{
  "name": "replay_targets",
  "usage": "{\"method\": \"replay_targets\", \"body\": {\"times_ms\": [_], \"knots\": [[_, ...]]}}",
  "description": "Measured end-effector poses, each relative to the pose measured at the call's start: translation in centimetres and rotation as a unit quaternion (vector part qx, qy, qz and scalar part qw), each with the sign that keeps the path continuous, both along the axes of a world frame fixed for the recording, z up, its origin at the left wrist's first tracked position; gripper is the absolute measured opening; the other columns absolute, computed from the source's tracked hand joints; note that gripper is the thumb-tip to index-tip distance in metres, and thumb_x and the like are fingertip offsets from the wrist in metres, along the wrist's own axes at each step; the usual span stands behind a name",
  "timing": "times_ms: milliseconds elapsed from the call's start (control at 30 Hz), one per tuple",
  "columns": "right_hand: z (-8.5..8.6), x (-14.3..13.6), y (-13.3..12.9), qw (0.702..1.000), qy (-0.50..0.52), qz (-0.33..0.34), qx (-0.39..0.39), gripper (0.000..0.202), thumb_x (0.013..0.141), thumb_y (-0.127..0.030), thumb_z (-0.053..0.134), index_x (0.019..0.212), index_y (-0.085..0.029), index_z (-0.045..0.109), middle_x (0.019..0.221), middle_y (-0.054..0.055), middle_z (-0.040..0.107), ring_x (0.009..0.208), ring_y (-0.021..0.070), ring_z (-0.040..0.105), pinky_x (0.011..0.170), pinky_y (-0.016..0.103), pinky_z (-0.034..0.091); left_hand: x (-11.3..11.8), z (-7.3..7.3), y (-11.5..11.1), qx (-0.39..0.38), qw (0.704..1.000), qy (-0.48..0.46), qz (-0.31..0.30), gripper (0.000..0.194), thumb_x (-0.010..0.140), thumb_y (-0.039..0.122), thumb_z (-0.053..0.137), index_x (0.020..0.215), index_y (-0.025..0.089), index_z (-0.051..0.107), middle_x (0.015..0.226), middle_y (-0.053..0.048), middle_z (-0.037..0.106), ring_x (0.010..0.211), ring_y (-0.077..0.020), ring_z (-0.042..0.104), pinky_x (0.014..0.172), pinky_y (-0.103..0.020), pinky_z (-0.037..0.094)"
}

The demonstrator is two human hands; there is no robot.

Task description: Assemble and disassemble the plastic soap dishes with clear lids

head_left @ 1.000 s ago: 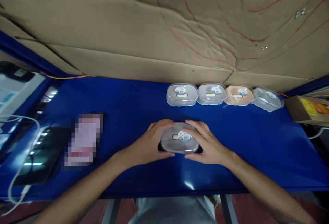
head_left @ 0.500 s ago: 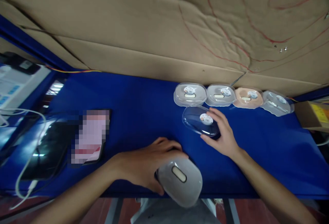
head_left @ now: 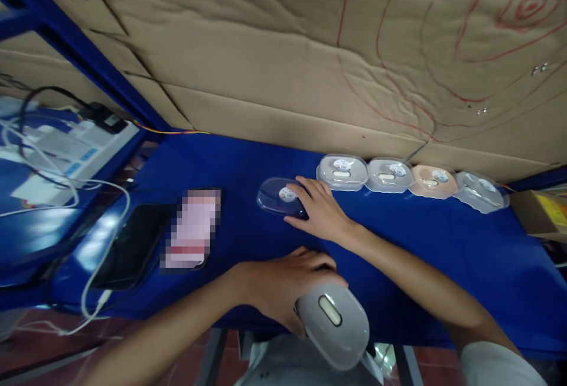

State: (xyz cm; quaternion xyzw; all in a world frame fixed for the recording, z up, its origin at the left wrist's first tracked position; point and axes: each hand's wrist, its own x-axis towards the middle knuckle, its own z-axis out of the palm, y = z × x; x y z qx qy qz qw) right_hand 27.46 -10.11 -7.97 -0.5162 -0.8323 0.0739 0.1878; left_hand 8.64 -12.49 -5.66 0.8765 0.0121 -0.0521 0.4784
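In the head view, my left hand (head_left: 287,288) grips a grey rounded oval case (head_left: 339,330) by its left end, near the front table edge. A pale oblong piece with a dark rim is set in the case's upper face. My right hand (head_left: 321,208) is closed around the right end of a clear plastic cover (head_left: 273,197), which bears a round white sticker. The cover is low over the blue table, or resting on it; I cannot tell which. Part of it is hidden beneath my fingers.
Several similar cases with clear covers, among them a peach one (head_left: 434,181), line the back of the blue table (head_left: 248,158). A phone (head_left: 195,226) with a blurred screen, a dark tablet-like device (head_left: 130,247) and a power strip (head_left: 101,146) with cables are leftward. Cardboard (head_left: 248,55) stands behind.
My right hand has carried the clear cover leftward, away from the front of the row. My left hand still holds the grey case near the table edge. The camera view has turned somewhat.
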Motion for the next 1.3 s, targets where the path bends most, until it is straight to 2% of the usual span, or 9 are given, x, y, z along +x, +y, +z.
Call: {"method": "replay_targets", "body": {"times_ms": [200,367,467,567,633,733,833,1033,1300], "knots": [[-0.6,-2.7,4.6,0.995,-0.005,-0.093,-0.028,0.067,0.092,-0.034,0.077,0.151,-0.014,0.051,0.165,0.025,0.047,0.153,0.0446,0.046,0.127,0.065,0.035,0.0,-0.1,0.3,-0.005,1.000,-0.018,0.008,0.091,0.078,0.047,0.087,0.159,0.032,0.049,0.153,-0.014,0.055,0.142,-0.0402,0.054,0.117,-0.056,0.046],[1.2,-2.2,6.1,0.994,0.035,-0.096,-0.044,0.069,0.096,-0.018,0.067,0.160,-0.007,0.042,0.175,0.028,0.031,0.165,0.0424,0.028,0.133,0.062,0.028,-0.1,-0.1,0.6,0.030,0.998,-0.012,0.052,0.101,0.074,0.037,0.090,0.163,0.029,0.043,0.159,-0.016,0.051,0.146,-0.0413,0.051,0.121,-0.059,0.041],[3.0,0.6,2.8,0.989,0.134,-0.056,-0.013,0.046,0.107,-0.019,0.050,0.152,-0.017,0.054,0.163,0.019,0.054,0.155,0.0310,0.050,0.130,0.056,0.039,-0.1,-0.4,0.7,0.083,0.986,-0.012,0.147,0.097,0.081,0.033,0.088,0.164,0.027,0.039,0.162,-0.017,0.048,0.149,-0.0411,0.048,0.125,-0.061,0.036],[4.0,4.0,-3.3,0.978,0.206,-0.005,-0.027,0.033,0.114,-0.032,0.047,0.144,-0.028,0.060,0.143,0.010,0.070,0.137,0.0251,0.065,0.117,0.050,0.053,0.2,-1.3,0.8,0.133,0.965,-0.034,0.225,0.095,0.085,0.035,0.087,0.164,0.026,0.035,0.163,-0.018,0.048,0.151,-0.0402,0.046,0.124,-0.059,0.037],[3.8,5.8,-7.4,0.987,0.150,0.021,-0.060,0.047,0.112,-0.043,0.055,0.156,-0.027,0.050,0.154,0.013,0.063,0.146,0.0297,0.058,0.120,0.054,0.051,0.5,-2.0,0.9,0.161,0.958,-0.045,0.234,0.097,0.086,0.038,0.089,0.164,0.025,0.033,0.164,-0.018,0.048,0.151,-0.0398,0.046,0.123,-0.057,0.038],[2.5,7.1,-11.2,0.995,0.040,0.034,-0.085,0.093,0.098,-0.063,0.072,0.171,-0.023,0.030,0.169,0.021,0.046,0.157,0.0407,0.045,0.123,0.065,0.044,0.8,-2.8,0.9,0.199,0.954,-0.054,0.218,0.098,0.086,0.046,0.090,0.163,0.022,0.035,0.163,-0.021,0.048,0.149,-0.0413,0.047,0.122,-0.058,0.037],[1.2,7.2,-12.1,0.997,0.017,0.026,-0.076,0.106,0.094,-0.062,0.078,0.174,-0.022,0.021,0.170,0.022,0.045,0.156,0.0411,0.046,0.122,0.064,0.045,0.9,-3.0,0.9,0.207,0.951,-0.054,0.224,0.097,0.087,0.051,0.089,0.163,0.021,0.036,0.160,-0.021,0.051,0.146,-0.0417,0.050,0.122,-0.059,0.035],[0.3,6.9,-11.9,0.997,0.074,0.008,-0.013,0.082,0.090,-0.051,0.081,0.160,-0.023,0.046,0.159,0.019,0.058,0.146,0.0377,0.057,0.117,0.057,0.050,1.1,-3.3,1.1,0.155,0.951,-0.055,0.260,0.121,0.074,0.052,0.097,0.169,0.027,0.025,0.157,-0.017,0.055,0.146,-0.0416,0.050,0.122,-0.059,0.033],[-0.2,6.8,-12.1,0.991,0.126,-0.007,0.035,0.070,0.086,-0.047,0.084,0.144,-0.025,0.052,0.150,0.018,0.065,0.140,0.0354,0.062,0.113,0.055,0.053,1.2,-4.0,0.8,0.164,0.939,-0.069,0.295,0.130,0.070,0.045,0.100,0.170,0.026,0.019,0.163,-0.018,0.051,0.146,-0.0407,0.052,0.123,-0.058,0.035]]}}
